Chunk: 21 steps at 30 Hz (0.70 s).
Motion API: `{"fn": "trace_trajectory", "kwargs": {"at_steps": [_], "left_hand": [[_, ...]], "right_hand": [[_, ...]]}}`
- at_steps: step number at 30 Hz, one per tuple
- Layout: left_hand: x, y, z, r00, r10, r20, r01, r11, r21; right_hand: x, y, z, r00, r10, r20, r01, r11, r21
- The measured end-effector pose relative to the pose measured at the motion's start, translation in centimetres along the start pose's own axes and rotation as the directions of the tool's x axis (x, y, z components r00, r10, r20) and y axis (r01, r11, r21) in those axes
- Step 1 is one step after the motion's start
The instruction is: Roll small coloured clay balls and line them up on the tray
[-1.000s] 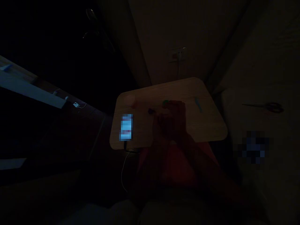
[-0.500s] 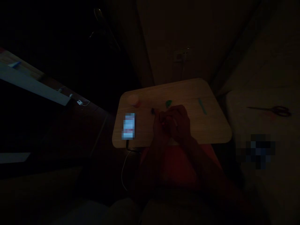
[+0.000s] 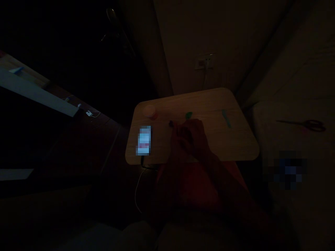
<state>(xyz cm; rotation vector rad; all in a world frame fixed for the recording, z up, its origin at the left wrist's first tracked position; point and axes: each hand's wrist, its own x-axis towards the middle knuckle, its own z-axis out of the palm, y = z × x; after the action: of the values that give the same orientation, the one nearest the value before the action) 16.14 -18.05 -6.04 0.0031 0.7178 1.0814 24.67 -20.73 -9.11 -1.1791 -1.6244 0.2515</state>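
In dim light, my right hand (image 3: pixel 195 134) curls over my left hand (image 3: pixel 176 141) above the near middle of a small wooden table (image 3: pixel 209 101). The fingers of both are bent together. Whatever lies between them is hidden by the right hand and the dark. Just beyond my left fingers is a small dark lump (image 3: pixel 171 123), too dim to name. A small green piece (image 3: pixel 188 115) rests past my right knuckles. Farther right lies a narrow teal strip (image 3: pixel 226 119).
A lit phone (image 3: pixel 143 140) lies at the table's left, a cable (image 3: pixel 142 161) running off its near edge. Behind it stands a small tub (image 3: pixel 150 112) with a pale top. Scissors (image 3: pixel 312 125) lie on the surface at right. A wall socket (image 3: pixel 205 62) holds a plug.
My right hand has shifted slightly left and turned farther over my left hand. The reddish patch seen between the hands is now covered. The things on the table stay put.
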Motion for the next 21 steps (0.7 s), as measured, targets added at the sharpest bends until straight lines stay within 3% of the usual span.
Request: {"fn": "trace_trajectory", "kwargs": {"at_steps": [6,15,21], "left_hand": [[0.4,0.1,-0.5,0.998,0.055,0.023,-0.055,0.998,0.010],[1.2,-0.1,-1.8,0.995,0.086,-0.052,-0.082,0.993,0.086],[1.2,0.3,-1.4,0.996,0.083,-0.034,-0.079,0.992,0.094]], "right_hand": [[-0.1,0.7,0.5,1.000,0.030,0.007,-0.030,0.998,0.052],[-0.4,1.0,0.4,0.999,0.012,0.045,-0.016,0.996,0.090],[-0.6,1.0,-0.2,0.999,-0.006,0.036,0.004,0.998,0.055]]}}
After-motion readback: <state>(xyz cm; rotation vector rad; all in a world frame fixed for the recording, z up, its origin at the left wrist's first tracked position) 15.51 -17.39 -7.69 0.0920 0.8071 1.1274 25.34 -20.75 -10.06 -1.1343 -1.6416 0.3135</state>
